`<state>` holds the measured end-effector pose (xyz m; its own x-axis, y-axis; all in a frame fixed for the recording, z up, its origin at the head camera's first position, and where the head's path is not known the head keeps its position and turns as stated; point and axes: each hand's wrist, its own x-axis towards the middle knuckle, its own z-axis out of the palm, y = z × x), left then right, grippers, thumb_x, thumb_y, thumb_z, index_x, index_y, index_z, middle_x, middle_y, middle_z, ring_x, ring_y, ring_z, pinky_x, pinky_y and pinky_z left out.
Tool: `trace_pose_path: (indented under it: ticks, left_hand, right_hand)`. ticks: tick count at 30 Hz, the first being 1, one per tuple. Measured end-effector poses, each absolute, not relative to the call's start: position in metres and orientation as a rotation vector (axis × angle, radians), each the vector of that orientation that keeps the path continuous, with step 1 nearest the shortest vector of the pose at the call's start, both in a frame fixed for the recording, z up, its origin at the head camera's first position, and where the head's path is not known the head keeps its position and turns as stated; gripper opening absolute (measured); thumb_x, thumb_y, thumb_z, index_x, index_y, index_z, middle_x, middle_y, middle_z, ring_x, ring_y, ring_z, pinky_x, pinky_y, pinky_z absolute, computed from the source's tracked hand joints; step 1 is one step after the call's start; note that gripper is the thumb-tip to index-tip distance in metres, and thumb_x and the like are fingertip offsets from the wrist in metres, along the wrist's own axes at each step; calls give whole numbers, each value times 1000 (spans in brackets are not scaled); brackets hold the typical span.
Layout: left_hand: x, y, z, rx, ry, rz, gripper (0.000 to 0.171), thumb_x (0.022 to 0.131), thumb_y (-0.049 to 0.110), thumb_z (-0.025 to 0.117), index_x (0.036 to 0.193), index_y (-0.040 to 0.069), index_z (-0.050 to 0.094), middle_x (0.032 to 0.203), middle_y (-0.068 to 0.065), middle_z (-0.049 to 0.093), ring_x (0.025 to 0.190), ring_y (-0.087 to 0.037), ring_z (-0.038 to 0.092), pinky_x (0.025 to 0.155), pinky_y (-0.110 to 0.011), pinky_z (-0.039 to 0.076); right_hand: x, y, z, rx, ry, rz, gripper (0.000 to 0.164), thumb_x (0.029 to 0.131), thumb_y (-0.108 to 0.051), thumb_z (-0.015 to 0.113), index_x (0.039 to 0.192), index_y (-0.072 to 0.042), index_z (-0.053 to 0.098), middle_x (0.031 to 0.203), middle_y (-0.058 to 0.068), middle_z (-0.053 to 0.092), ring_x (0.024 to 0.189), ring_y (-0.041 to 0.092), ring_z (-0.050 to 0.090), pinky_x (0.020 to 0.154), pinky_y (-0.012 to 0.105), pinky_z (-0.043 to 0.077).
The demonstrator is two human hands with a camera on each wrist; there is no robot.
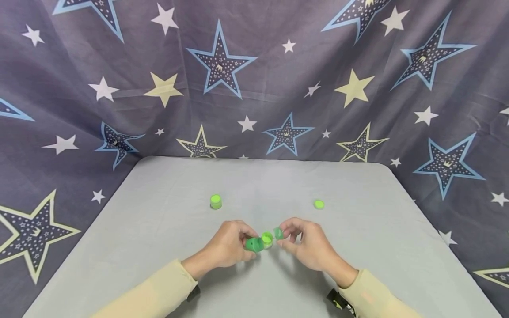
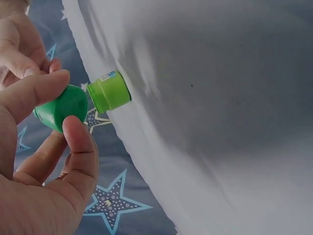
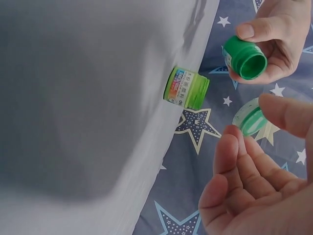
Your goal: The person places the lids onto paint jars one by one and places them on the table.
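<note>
In the head view my left hand (image 1: 230, 243) grips a small dark green paint jar (image 1: 253, 244) around its sides. The jar is tilted, and the right wrist view shows its uncapped mouth (image 3: 254, 66). Standing upright on the table just beside it is a lime green paint jar (image 1: 267, 241), open, with lime paint inside and a printed label (image 3: 177, 85). On the other side my right hand (image 1: 310, 245) pinches a small translucent lid (image 1: 279, 233) with green on it between thumb and fingers. The lid is held apart from both jars.
Farther back on the grey-covered table (image 1: 270, 185) stands another small jar with a lime top (image 1: 216, 202), to the left. A loose lime lid (image 1: 319, 204) lies back right. A star-patterned curtain (image 1: 254, 88) hangs behind the table.
</note>
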<state>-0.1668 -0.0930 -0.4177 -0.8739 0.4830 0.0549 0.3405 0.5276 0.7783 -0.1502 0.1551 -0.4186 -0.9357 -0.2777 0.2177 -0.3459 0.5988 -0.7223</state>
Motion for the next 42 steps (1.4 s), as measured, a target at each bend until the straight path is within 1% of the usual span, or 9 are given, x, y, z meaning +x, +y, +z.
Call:
trace_pose_path:
  ticks: [5, 9, 15, 21, 28, 33, 39, 42]
  left_hand:
    - [-166, -91, -417, 711, 2600, 1266, 33, 68, -3, 91, 97, 4, 77, 89, 2, 63, 75, -13, 59, 63, -24, 55]
    - [-165, -89, -416, 717, 2600, 1266, 33, 68, -4, 90, 97, 3, 77, 88, 2, 63, 75, -13, 60, 63, -24, 55]
    - [-165, -87, -417, 719, 2609, 1254, 33, 68, -3, 90, 98, 2, 77, 87, 1, 63, 74, -12, 60, 62, -23, 55]
    - [-165, -84, -417, 727, 2603, 1264, 33, 69, -4, 90, 99, 1, 76, 87, 1, 64, 71, -10, 59, 61, -22, 55]
    - [-165, -80, -416, 726, 2590, 1276, 32, 69, -6, 89, 97, 2, 76, 80, 2, 64, 68, -9, 59, 59, -23, 55]
    - [-165, -78, -417, 725, 2583, 1286, 31, 69, -6, 89, 96, 2, 75, 80, 2, 64, 68, -9, 59, 59, -23, 55]
    - [-165, -75, -417, 715, 2591, 1288, 33, 68, -5, 89, 97, 1, 75, 80, 2, 63, 69, -10, 58, 59, -23, 55]
    - [-166, -75, -416, 712, 2599, 1290, 33, 68, -5, 89, 97, 1, 75, 78, 3, 63, 69, -9, 58, 59, -23, 54]
  right_hand:
    - [-149, 154, -420, 561, -2742, 1263, 23, 83, -11, 84, 101, -19, 70, 87, -8, 70, 76, 9, 61, 66, 26, 49]
    - [-148, 153, -421, 582, -2753, 1262, 24, 83, -10, 84, 100, -20, 70, 86, -11, 69, 77, 10, 61, 66, 25, 48]
    - [-146, 150, -421, 630, -2761, 1258, 24, 83, -9, 84, 99, -20, 70, 87, -11, 69, 77, 9, 61, 67, 27, 50]
    - [-143, 148, -420, 664, -2779, 1260, 23, 84, -12, 84, 99, -22, 70, 87, -13, 70, 77, 9, 61, 66, 26, 48]
    - [-142, 148, -420, 705, -2776, 1257, 24, 83, -13, 84, 100, -23, 70, 87, -14, 70, 76, 6, 60, 66, 27, 49]
    - [-142, 147, -421, 705, -2780, 1258, 26, 83, -13, 85, 101, -23, 70, 88, -15, 70, 76, 6, 61, 65, 26, 50]
    - [-142, 147, -423, 707, -2778, 1262, 25, 83, -13, 85, 101, -22, 70, 89, -13, 70, 77, 8, 61, 63, 25, 49]
    - [-142, 148, -422, 714, -2768, 1265, 25, 83, -13, 85, 101, -21, 71, 89, -13, 70, 77, 8, 61, 64, 26, 49]
